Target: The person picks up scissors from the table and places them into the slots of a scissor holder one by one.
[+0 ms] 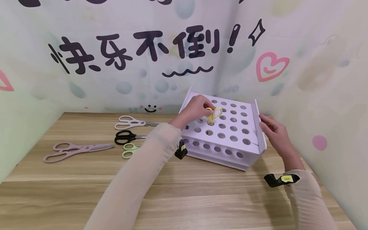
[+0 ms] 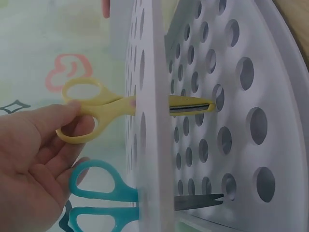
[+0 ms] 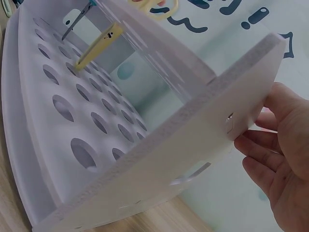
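My left hand (image 1: 198, 107) pinches the handle of yellow scissors (image 2: 113, 107) between thumb and fingers. Their blade passes through a hole in the top panel of a white perforated rack (image 1: 211, 147), its tip in the space below. Beside them, in the left wrist view, teal scissors (image 2: 101, 181) stand in another hole, near the fingers; my left hand hides them in the head view. At the rack's right end, my right hand (image 1: 277, 135) touches the outside of the side panel (image 3: 169, 174) with its thumb and fingertips.
Left of the rack, pink scissors (image 1: 77, 150), white scissors (image 1: 130, 122), black scissors (image 1: 127, 137) and green scissors (image 1: 129, 150) lie on the wooden table (image 1: 201, 195). My left forearm partly covers the green pair. A printed cloth (image 1: 115, 92) hangs behind the table.
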A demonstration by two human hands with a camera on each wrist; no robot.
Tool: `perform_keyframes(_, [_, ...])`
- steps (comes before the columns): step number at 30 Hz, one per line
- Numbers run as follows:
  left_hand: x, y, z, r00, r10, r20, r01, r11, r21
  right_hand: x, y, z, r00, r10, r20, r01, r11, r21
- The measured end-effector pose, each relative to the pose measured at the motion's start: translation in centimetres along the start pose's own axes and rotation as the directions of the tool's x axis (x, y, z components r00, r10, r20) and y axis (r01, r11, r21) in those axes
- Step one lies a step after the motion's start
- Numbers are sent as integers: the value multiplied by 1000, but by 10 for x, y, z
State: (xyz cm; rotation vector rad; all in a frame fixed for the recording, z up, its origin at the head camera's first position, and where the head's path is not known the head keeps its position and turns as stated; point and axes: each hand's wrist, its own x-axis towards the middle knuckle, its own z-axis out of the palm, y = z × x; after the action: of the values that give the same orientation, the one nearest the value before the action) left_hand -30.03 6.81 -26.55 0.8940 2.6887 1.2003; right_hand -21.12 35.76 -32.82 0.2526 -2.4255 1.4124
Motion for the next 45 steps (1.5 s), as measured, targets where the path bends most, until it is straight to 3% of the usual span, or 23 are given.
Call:
perform_keyframes(12, [1,-1,4,996,-9,84,2,997,75,0,0,0,1000,3,5,-3,1000,11])
perform_keyframes(20, [1,-1,5,996,-22,92,14,997,82,0,1,0,1000,13,11,-13,1000,1])
perform_keyframes(28, [-3,-2,-2,999,16,38,-19,996,86,0,2,0,1000,9,9,-9,1000,-10])
perform_keyframes(39, [-12,-7,-25,996,4,-92,-9,999,-53,-1,-2,1,1000,-1,6,1,1000,8])
perform_keyframes(45, [-24,-12,-42,986,21,-163,-41,992,-120,-1,-2,1,1000,3,-2,-3,1000,3])
